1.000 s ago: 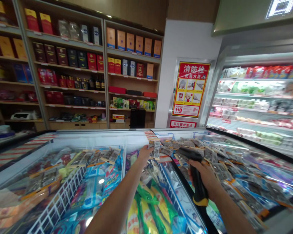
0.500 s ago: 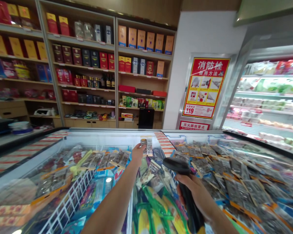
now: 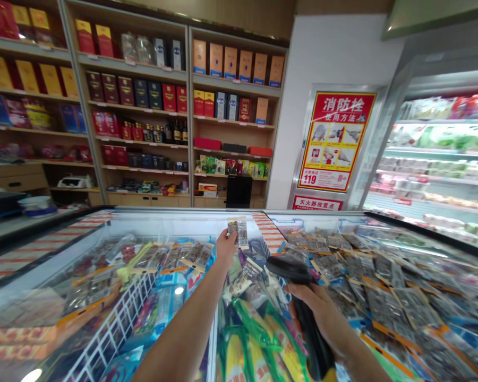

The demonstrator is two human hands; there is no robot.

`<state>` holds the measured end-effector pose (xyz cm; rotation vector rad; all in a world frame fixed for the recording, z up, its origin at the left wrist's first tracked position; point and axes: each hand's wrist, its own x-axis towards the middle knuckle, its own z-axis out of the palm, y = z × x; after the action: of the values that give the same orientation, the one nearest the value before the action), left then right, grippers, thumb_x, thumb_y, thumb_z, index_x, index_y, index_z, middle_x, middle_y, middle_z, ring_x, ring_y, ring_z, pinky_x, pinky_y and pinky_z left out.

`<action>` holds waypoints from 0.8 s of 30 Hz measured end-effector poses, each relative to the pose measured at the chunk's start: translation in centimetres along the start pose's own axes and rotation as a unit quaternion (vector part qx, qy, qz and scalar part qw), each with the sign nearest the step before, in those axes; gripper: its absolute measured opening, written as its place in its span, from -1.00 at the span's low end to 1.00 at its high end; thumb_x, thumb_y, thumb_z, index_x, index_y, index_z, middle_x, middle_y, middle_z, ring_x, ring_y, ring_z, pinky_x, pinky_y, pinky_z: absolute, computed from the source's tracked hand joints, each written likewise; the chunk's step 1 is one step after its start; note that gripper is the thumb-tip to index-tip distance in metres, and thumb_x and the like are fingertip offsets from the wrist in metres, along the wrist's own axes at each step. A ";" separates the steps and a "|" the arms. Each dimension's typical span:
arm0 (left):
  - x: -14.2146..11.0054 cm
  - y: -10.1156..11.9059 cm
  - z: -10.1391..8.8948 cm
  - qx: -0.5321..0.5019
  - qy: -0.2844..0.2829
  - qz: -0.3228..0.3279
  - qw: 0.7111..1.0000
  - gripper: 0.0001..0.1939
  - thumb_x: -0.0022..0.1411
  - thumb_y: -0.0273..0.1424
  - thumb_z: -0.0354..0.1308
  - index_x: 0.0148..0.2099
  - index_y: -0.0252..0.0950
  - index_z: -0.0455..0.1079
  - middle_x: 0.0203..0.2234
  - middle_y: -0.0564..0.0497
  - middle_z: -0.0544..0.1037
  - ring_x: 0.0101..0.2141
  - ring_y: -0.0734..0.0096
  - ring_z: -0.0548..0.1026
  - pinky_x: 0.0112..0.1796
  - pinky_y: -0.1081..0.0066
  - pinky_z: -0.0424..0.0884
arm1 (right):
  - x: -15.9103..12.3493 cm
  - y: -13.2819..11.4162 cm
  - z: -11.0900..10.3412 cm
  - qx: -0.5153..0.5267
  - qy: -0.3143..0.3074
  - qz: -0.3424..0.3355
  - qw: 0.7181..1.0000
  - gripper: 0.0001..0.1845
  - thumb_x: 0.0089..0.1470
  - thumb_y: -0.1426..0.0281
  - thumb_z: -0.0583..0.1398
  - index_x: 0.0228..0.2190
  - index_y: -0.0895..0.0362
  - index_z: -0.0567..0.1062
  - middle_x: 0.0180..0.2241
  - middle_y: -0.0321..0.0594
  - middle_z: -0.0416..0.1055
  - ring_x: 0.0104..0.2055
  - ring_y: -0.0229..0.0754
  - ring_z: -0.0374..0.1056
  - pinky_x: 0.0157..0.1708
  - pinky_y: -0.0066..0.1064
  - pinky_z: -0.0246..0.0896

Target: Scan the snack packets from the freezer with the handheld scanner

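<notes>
My left hand [image 3: 227, 246] reaches forward over the chest freezer, its fingers pinching a small flat packet [image 3: 241, 233] with a pale edge and dark print. A black handheld barcode scanner [image 3: 302, 297] is wrapped in my right hand [image 3: 313, 307], its head pointing forward and left toward the packet. The scanner's front face is turned from view. Below both hands lie green and yellow bags of corn [image 3: 258, 342], with a whitish packet [image 3: 245, 278] behind them.
White wire dividers [image 3: 115, 323] split the freezer [image 3: 175, 215]. Many dark packets [image 3: 382, 281] with orange edges fill its right side, and blue packs [image 3: 169, 307] lie left of centre. Shelves of boxes [image 3: 133, 95] stand behind, with a red poster [image 3: 336, 140] and a lit cooler [image 3: 442, 154] rightward.
My left hand and the packet have risen very slightly. The right hand with the scanner stays almost where it was. A small red light on the black box at the back no longer shows.
</notes>
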<state>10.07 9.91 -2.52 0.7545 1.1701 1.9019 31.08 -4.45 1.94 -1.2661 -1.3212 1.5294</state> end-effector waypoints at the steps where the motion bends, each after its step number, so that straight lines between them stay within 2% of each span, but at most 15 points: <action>1: -0.1 0.1 0.1 0.008 0.007 0.008 1.000 -0.73 -0.09 -0.37 0.13 -0.27 -0.32 0.32 -0.58 0.09 0.44 -0.59 0.55 0.37 -0.54 0.54 0.27 | 0.0 0.0 -0.1 0.008 0.001 0.000 1.000 -0.67 -0.15 0.18 0.12 -0.67 0.19 0.37 -0.78 -0.32 0.25 -0.77 -0.34 0.14 -0.78 -0.53 0.01; 7: -0.2 0.0 -0.1 0.066 -0.001 0.030 0.997 -0.74 -0.03 -0.33 0.06 -0.24 -0.29 0.28 -0.64 0.13 0.39 -0.69 0.59 0.29 -0.65 0.58 0.15 | -0.3 -0.2 -0.4 0.052 0.004 -0.006 0.999 -0.63 -0.19 0.12 0.14 -0.56 0.22 0.41 -0.75 -0.29 0.29 -0.79 -0.35 0.12 -0.79 -0.52 0.01; 18: 0.4 -0.5 -0.5 0.097 -0.002 0.091 0.991 -0.75 -0.05 -0.33 0.05 -0.27 -0.31 0.30 -0.64 0.13 0.36 -0.63 0.54 0.31 -0.58 0.54 0.22 | -1.2 -1.0 -0.7 0.093 -0.013 -0.001 0.996 -0.71 -0.15 0.18 0.13 -0.52 0.18 0.35 -0.75 -0.35 0.29 -0.78 -0.35 0.16 -0.82 -0.56 0.02; 24: 0.3 -0.4 -0.4 0.096 0.006 0.092 0.991 -0.75 -0.07 -0.34 0.05 -0.28 -0.30 0.32 -0.64 0.13 0.38 -0.62 0.53 0.31 -0.57 0.53 0.21 | -0.7 -0.8 -0.7 0.085 -0.012 0.010 0.996 -0.72 -0.10 0.19 0.10 -0.55 0.18 0.35 -0.76 -0.35 0.28 -0.79 -0.37 0.15 -0.81 -0.58 0.02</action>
<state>9.68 10.02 -3.00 0.9859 1.3438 1.9648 31.91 -4.74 2.87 -1.1595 -1.1685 1.6399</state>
